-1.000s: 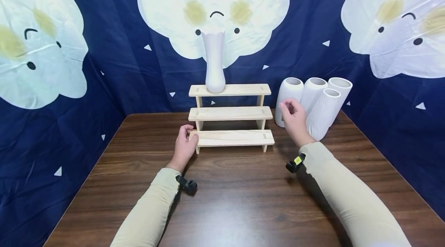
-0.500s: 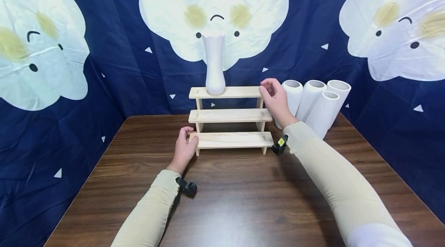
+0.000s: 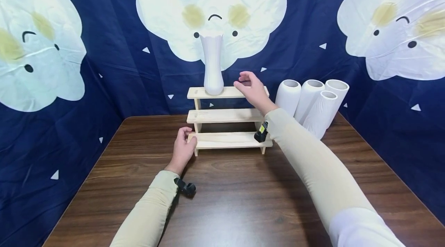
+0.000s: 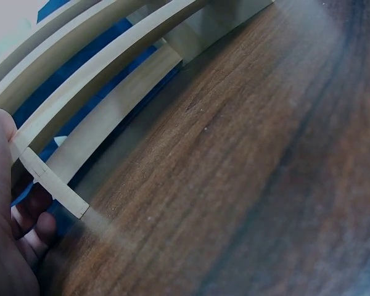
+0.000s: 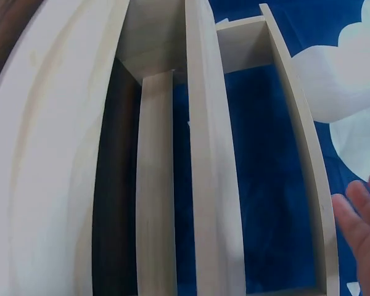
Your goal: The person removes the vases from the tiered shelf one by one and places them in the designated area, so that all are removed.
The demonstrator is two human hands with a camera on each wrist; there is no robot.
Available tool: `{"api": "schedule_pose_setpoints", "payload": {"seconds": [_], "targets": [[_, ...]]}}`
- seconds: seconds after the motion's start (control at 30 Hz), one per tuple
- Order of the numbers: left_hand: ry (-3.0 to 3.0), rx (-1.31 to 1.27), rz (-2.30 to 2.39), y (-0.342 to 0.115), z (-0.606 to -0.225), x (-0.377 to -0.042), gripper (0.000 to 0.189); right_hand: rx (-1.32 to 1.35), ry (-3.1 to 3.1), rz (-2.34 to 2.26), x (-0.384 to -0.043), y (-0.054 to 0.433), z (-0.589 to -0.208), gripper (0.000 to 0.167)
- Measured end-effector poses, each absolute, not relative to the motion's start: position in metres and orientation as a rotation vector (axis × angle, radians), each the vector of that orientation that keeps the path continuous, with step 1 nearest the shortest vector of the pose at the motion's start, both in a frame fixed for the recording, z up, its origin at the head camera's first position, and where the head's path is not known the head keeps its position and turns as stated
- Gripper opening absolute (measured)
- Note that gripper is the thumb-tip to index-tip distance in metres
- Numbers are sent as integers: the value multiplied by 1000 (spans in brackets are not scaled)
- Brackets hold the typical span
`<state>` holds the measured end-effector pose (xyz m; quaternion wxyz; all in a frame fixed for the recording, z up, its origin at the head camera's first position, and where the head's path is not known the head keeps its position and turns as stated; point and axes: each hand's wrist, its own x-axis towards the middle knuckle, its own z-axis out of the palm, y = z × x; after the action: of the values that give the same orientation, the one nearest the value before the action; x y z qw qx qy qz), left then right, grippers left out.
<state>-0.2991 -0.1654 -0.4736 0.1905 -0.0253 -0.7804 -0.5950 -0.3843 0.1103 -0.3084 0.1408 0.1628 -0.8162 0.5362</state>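
Note:
A three-tier wooden display stand [image 3: 229,115] stands at the back of the table. On the left part of its top shelf is a white vase [image 3: 213,65] with a scalloped rim, upright. My left hand [image 3: 183,148] holds the left end of the lowest shelf, thumb on top; in the left wrist view its fingertips [image 4: 45,227] curl in beside the leg. Over the right part of the top shelf is my right hand [image 3: 253,90], fingers relaxed and apart, nothing in them. A gap lies between it and the vase. The right wrist view shows its fingers [image 5: 359,203] beside the top shelf.
Several white vases [image 3: 288,96] stand grouped on the table [image 3: 222,200] right of the stand, behind my right forearm. The front one [image 3: 320,115] has a ribbed surface. A dark blue curtain [image 3: 111,58] with white cloud faces hangs close behind and at both sides.
My right hand has moved left from in front of the grouped vases to the top shelf, and its fingers have spread. The left hand keeps its grip on the stand.

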Motion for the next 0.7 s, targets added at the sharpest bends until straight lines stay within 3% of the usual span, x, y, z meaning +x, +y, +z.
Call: {"api": "schedule_pose_setpoints", "payload": {"seconds": [0.2, 0.7], "targets": [[-2202, -64, -1670, -165, -472, -299, 34, 486, -2426, 1619, -397, 88, -306, 79], [-2196, -70, -1674, -165, -472, -299, 35, 422, -2406, 1774, -415, 40, -298, 105]]}}
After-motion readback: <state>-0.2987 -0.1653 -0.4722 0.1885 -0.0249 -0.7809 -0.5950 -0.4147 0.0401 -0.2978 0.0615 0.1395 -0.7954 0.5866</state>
